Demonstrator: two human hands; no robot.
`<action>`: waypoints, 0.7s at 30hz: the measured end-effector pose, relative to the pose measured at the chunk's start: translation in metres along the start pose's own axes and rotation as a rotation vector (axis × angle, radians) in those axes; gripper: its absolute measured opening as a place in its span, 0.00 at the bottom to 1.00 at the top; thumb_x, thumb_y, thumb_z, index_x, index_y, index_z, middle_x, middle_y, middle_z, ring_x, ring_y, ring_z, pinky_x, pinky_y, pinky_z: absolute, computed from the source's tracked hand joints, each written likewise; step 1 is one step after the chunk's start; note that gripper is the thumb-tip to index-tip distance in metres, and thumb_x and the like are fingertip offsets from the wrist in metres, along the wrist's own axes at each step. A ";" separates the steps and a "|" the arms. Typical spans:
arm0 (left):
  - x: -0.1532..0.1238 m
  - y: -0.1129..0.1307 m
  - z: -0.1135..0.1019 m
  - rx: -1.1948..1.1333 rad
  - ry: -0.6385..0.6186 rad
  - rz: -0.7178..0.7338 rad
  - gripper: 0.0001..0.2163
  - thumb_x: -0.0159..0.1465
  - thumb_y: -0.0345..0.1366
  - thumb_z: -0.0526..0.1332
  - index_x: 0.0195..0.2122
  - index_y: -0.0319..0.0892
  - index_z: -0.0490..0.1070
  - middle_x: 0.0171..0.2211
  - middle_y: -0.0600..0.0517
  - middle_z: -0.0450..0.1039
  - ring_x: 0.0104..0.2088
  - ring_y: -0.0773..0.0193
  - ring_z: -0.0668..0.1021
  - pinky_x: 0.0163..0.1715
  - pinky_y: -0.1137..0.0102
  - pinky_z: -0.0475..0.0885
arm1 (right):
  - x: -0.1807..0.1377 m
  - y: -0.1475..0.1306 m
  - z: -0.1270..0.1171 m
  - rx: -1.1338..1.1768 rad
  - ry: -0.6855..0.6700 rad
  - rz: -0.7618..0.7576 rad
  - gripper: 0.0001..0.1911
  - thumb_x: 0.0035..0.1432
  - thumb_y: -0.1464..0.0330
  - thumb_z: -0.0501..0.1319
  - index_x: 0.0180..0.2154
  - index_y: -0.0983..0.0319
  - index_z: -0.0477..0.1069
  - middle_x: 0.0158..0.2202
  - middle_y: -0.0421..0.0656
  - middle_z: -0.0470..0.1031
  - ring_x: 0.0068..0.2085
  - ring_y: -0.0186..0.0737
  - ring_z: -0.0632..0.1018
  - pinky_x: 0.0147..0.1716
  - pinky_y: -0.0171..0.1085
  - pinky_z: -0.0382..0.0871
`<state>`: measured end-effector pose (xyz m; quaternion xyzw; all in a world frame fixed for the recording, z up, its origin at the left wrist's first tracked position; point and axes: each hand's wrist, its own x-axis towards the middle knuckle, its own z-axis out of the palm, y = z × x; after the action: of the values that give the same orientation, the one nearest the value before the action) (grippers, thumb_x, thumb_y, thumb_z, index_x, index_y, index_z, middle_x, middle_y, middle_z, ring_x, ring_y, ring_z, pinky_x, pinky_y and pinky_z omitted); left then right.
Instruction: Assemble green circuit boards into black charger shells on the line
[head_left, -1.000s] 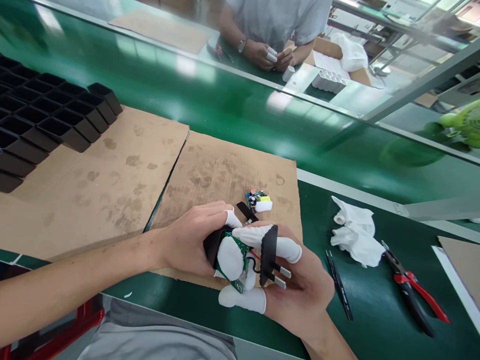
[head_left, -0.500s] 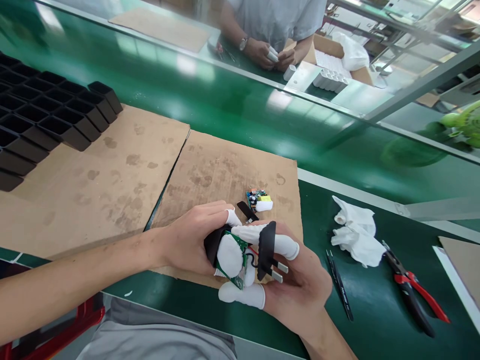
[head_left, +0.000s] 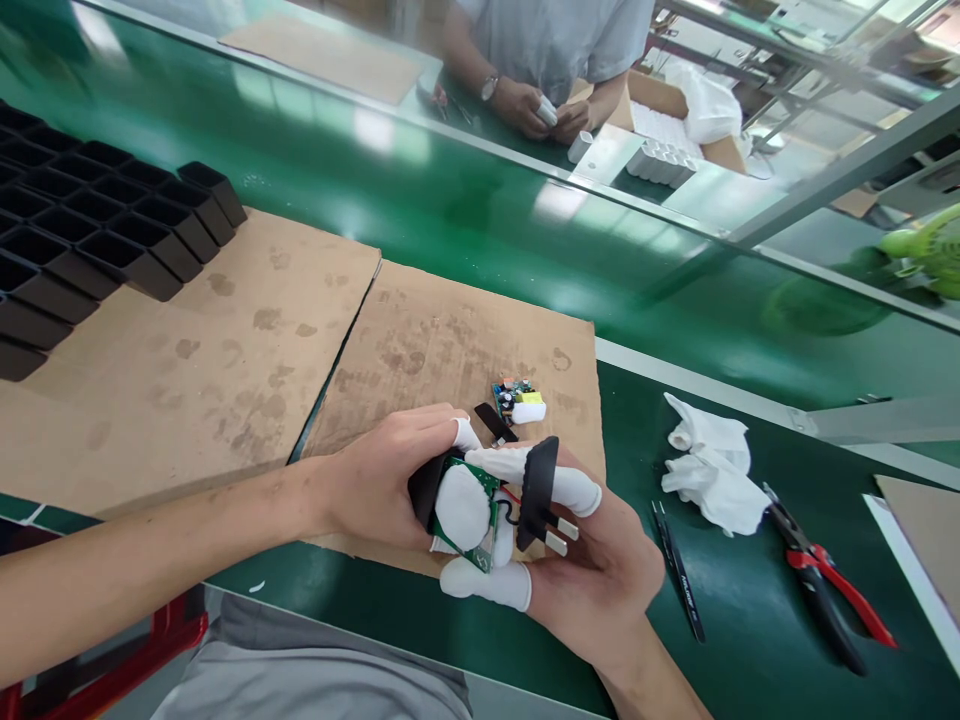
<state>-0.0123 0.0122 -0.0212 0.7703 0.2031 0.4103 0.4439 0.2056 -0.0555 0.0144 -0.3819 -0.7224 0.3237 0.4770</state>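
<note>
Left hand (head_left: 382, 475) grips black housing (head_left: 424, 495), green circuit board (head_left: 481, 554) with white pad (head_left: 461, 508) at its opening; right hand (head_left: 604, 570) holds black plug cap (head_left: 537, 495), prongs (head_left: 565, 528) toward 4 o'clock, red and black wires (head_left: 511, 495) between cap and board. From hands: loose component board (head_left: 519, 402) on cardboard (head_left: 442, 320), 1 o'clock; white tissue (head_left: 716, 470), 3 o'clock; tweezers (head_left: 679, 572), between 3 and 4; rows of empty housings (head_left: 142, 265), 10 o'clock

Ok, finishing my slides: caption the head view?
Left hand holds a black housing; right hand cradles a green circuit board wired to a pronged plug.
</note>
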 end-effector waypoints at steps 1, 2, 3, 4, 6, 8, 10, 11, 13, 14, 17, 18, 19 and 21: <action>0.000 0.000 0.000 -0.004 -0.001 -0.003 0.18 0.58 0.39 0.76 0.37 0.46 0.66 0.36 0.52 0.77 0.34 0.61 0.77 0.36 0.67 0.72 | 0.000 0.000 0.000 0.013 -0.003 0.006 0.47 0.48 0.69 0.87 0.68 0.50 0.77 0.52 0.47 0.87 0.39 0.51 0.86 0.39 0.46 0.87; 0.000 0.000 0.000 -0.010 -0.003 -0.006 0.17 0.58 0.39 0.76 0.37 0.46 0.66 0.36 0.52 0.77 0.34 0.61 0.77 0.36 0.67 0.72 | -0.001 0.001 0.000 0.021 -0.002 0.014 0.48 0.48 0.70 0.87 0.68 0.50 0.77 0.52 0.47 0.86 0.39 0.51 0.86 0.39 0.47 0.87; -0.001 0.000 0.000 -0.013 -0.004 -0.012 0.17 0.58 0.39 0.76 0.37 0.46 0.66 0.36 0.52 0.77 0.34 0.62 0.77 0.36 0.67 0.72 | -0.001 0.001 0.001 0.025 0.001 0.022 0.48 0.48 0.71 0.87 0.69 0.49 0.76 0.52 0.46 0.86 0.39 0.50 0.86 0.40 0.47 0.87; -0.001 0.000 0.001 -0.010 -0.006 -0.022 0.17 0.58 0.39 0.76 0.37 0.46 0.66 0.36 0.53 0.77 0.34 0.62 0.77 0.36 0.67 0.72 | -0.001 0.001 0.001 0.024 0.004 0.030 0.49 0.48 0.71 0.87 0.68 0.49 0.76 0.52 0.46 0.86 0.39 0.50 0.86 0.40 0.47 0.87; -0.002 -0.001 0.001 0.005 -0.001 -0.047 0.18 0.58 0.40 0.76 0.37 0.46 0.66 0.36 0.53 0.77 0.34 0.62 0.77 0.35 0.67 0.71 | -0.002 0.001 0.002 0.010 0.009 0.037 0.49 0.47 0.70 0.88 0.68 0.49 0.76 0.52 0.45 0.86 0.39 0.50 0.86 0.40 0.47 0.87; -0.003 -0.002 0.002 0.019 0.003 -0.062 0.19 0.56 0.41 0.77 0.36 0.46 0.67 0.35 0.53 0.76 0.33 0.62 0.76 0.34 0.67 0.70 | -0.002 0.001 0.002 -0.005 0.015 0.033 0.49 0.48 0.70 0.88 0.69 0.49 0.76 0.52 0.45 0.86 0.39 0.49 0.86 0.40 0.45 0.87; -0.003 -0.002 0.002 0.014 0.009 -0.064 0.19 0.56 0.41 0.77 0.36 0.45 0.67 0.36 0.53 0.77 0.33 0.62 0.76 0.34 0.68 0.70 | -0.001 0.001 0.002 -0.013 0.018 0.025 0.48 0.48 0.69 0.87 0.69 0.49 0.76 0.52 0.45 0.86 0.40 0.49 0.86 0.39 0.44 0.87; -0.002 -0.002 0.002 -0.002 0.008 -0.068 0.18 0.56 0.41 0.77 0.37 0.45 0.67 0.36 0.53 0.77 0.34 0.62 0.77 0.34 0.68 0.71 | -0.001 0.001 0.002 -0.015 0.016 0.025 0.48 0.49 0.69 0.87 0.68 0.50 0.76 0.52 0.45 0.86 0.40 0.49 0.86 0.40 0.43 0.86; -0.002 -0.002 0.002 -0.040 0.002 -0.078 0.17 0.56 0.37 0.76 0.39 0.45 0.68 0.39 0.53 0.79 0.35 0.61 0.78 0.37 0.68 0.73 | 0.001 0.000 0.001 -0.023 0.013 0.035 0.46 0.49 0.69 0.87 0.68 0.50 0.77 0.52 0.45 0.86 0.41 0.50 0.86 0.40 0.44 0.87; -0.001 -0.002 0.002 -0.051 -0.002 -0.080 0.17 0.55 0.35 0.76 0.39 0.45 0.69 0.39 0.53 0.79 0.36 0.61 0.79 0.37 0.68 0.74 | 0.001 0.000 0.001 -0.027 0.015 0.035 0.46 0.49 0.68 0.87 0.67 0.50 0.77 0.52 0.46 0.86 0.41 0.50 0.86 0.40 0.44 0.87; -0.001 -0.002 0.002 -0.046 -0.006 -0.071 0.19 0.52 0.33 0.76 0.40 0.45 0.69 0.40 0.52 0.79 0.38 0.59 0.80 0.39 0.67 0.75 | 0.003 -0.001 0.000 -0.025 0.021 0.024 0.45 0.49 0.67 0.87 0.67 0.50 0.78 0.52 0.46 0.87 0.39 0.50 0.86 0.38 0.45 0.87; -0.001 -0.002 0.002 -0.044 -0.006 -0.068 0.19 0.52 0.33 0.76 0.40 0.45 0.69 0.40 0.52 0.80 0.38 0.58 0.81 0.40 0.66 0.75 | 0.003 -0.002 0.000 -0.022 0.018 0.020 0.45 0.49 0.67 0.87 0.67 0.50 0.78 0.51 0.46 0.87 0.38 0.50 0.86 0.37 0.45 0.86; -0.001 -0.002 0.002 -0.047 -0.007 -0.068 0.19 0.53 0.34 0.76 0.40 0.45 0.69 0.41 0.51 0.80 0.39 0.57 0.81 0.40 0.66 0.76 | 0.004 -0.002 0.000 -0.020 0.013 0.022 0.45 0.49 0.66 0.87 0.67 0.49 0.78 0.50 0.45 0.87 0.37 0.49 0.85 0.37 0.45 0.86; -0.001 -0.002 0.002 -0.053 -0.006 -0.070 0.18 0.54 0.36 0.77 0.40 0.45 0.69 0.41 0.51 0.81 0.39 0.57 0.82 0.41 0.65 0.77 | 0.003 -0.002 0.000 -0.018 0.006 0.022 0.46 0.48 0.67 0.87 0.67 0.49 0.77 0.47 0.43 0.87 0.36 0.49 0.85 0.37 0.45 0.86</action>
<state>-0.0110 0.0117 -0.0235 0.7518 0.2177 0.3976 0.4789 0.2046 -0.0536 0.0177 -0.3948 -0.7197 0.3214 0.4721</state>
